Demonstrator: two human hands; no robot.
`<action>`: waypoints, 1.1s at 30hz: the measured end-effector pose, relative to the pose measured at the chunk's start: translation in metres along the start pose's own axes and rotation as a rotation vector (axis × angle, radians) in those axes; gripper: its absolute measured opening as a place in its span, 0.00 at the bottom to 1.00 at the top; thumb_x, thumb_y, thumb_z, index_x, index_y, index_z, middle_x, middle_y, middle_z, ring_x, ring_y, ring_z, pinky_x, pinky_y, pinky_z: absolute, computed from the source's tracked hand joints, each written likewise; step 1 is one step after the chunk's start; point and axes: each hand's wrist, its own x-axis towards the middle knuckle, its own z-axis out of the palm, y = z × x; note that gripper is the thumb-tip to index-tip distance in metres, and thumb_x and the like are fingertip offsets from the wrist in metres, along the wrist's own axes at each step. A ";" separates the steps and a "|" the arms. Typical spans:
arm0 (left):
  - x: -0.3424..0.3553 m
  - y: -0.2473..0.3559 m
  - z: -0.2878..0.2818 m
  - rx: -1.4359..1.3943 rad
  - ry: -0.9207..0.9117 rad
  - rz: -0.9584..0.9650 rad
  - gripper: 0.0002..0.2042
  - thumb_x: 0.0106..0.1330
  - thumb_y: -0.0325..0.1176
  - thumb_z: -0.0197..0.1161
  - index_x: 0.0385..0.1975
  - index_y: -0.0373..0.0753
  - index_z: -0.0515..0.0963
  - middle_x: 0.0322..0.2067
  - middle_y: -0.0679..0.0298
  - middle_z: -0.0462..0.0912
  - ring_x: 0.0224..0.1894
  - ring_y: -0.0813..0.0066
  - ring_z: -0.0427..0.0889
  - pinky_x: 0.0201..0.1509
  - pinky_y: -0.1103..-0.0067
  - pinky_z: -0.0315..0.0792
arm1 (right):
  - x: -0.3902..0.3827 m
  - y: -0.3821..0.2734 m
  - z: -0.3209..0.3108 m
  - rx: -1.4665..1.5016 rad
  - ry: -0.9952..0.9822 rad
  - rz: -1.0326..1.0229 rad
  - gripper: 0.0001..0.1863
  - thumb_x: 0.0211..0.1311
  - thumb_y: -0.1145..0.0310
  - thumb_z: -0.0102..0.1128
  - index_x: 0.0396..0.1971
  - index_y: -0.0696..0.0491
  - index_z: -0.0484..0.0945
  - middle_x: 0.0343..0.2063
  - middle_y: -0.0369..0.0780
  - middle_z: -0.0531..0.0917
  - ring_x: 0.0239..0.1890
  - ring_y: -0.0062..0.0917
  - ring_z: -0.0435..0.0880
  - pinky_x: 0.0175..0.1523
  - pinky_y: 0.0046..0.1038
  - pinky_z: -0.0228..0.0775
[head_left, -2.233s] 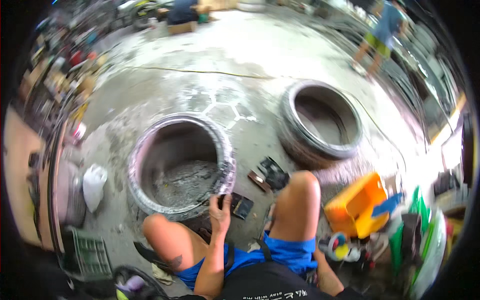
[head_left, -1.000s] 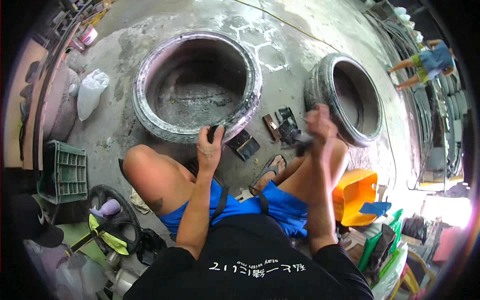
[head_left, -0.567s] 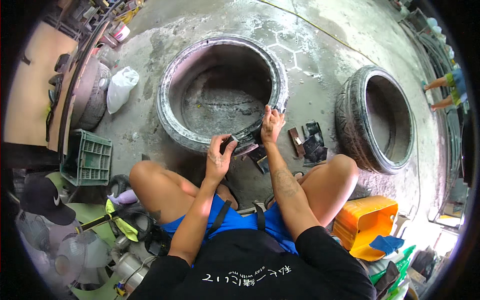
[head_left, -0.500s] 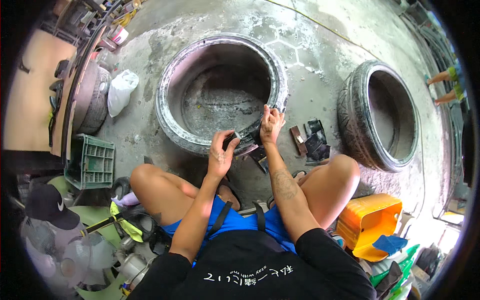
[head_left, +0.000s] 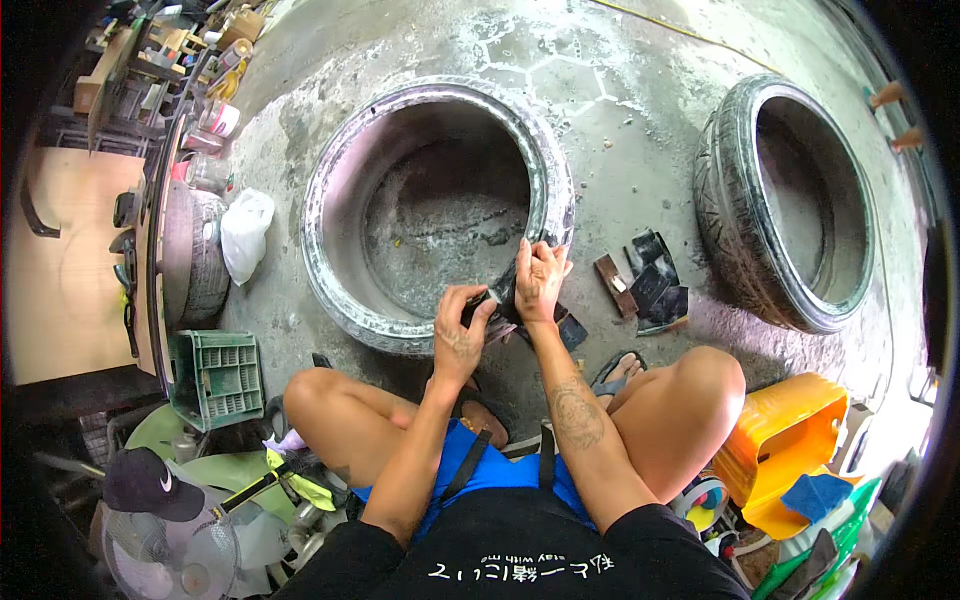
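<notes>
A large tire point(head_left: 330, 290), its upper edge whitish with dust, lies flat on the floor in front of my knees. At its near right edge my left hand point(head_left: 460, 325) is closed, thumb and fingers pinching a small dark block point(head_left: 491, 297) with a pale edge. Just right of it, my right hand point(head_left: 541, 285) has its fingers curled over the tire's rim, gripping it. Between the two hands the rim looks black rather than whitish. My fingers hide part of the block and of the rim.
Black sheets point(head_left: 655, 275) and a brown block point(head_left: 615, 285) lie right of my hands. A second tire point(head_left: 725, 210) leans farther right. Around me are a yellow container point(head_left: 790, 420), a green crate point(head_left: 215, 380), a white bag point(head_left: 246, 235) and a fan point(head_left: 170, 550). Another person's legs point(head_left: 890, 95) show far right.
The whole view has shifted, so most things sit lower in it. Both hands stay at the tire's near right edge, with the small block still in my left hand.
</notes>
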 end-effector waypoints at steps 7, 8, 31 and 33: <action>0.021 -0.028 -0.006 -0.092 0.129 -0.201 0.17 0.71 0.42 0.63 0.41 0.30 0.80 0.32 0.61 0.84 0.35 0.75 0.76 0.44 0.77 0.72 | 0.005 -0.002 -0.001 0.019 0.015 -0.054 0.19 0.69 0.64 0.59 0.16 0.53 0.81 0.25 0.33 0.77 0.38 0.34 0.71 0.50 0.40 0.57; 0.016 -0.018 -0.015 -0.073 0.104 -0.295 0.18 0.69 0.43 0.66 0.41 0.29 0.79 0.35 0.54 0.82 0.39 0.66 0.80 0.48 0.74 0.72 | 0.007 0.001 -0.001 0.010 0.015 -0.061 0.18 0.69 0.65 0.59 0.16 0.53 0.81 0.25 0.33 0.77 0.38 0.34 0.71 0.50 0.40 0.57; 0.021 -0.028 0.013 0.067 0.232 -0.015 0.18 0.65 0.41 0.68 0.33 0.30 0.74 0.32 0.51 0.77 0.36 0.54 0.77 0.43 0.68 0.71 | 0.007 -0.009 0.008 0.125 -0.022 0.099 0.18 0.71 0.58 0.56 0.22 0.52 0.75 0.26 0.38 0.76 0.44 0.38 0.71 0.60 0.50 0.55; 0.012 -0.019 -0.001 0.060 0.216 -0.132 0.17 0.64 0.41 0.69 0.35 0.30 0.78 0.34 0.51 0.81 0.38 0.54 0.80 0.45 0.68 0.73 | 0.006 -0.010 0.009 0.030 0.050 0.041 0.19 0.70 0.60 0.57 0.18 0.53 0.77 0.26 0.36 0.80 0.40 0.37 0.73 0.53 0.42 0.59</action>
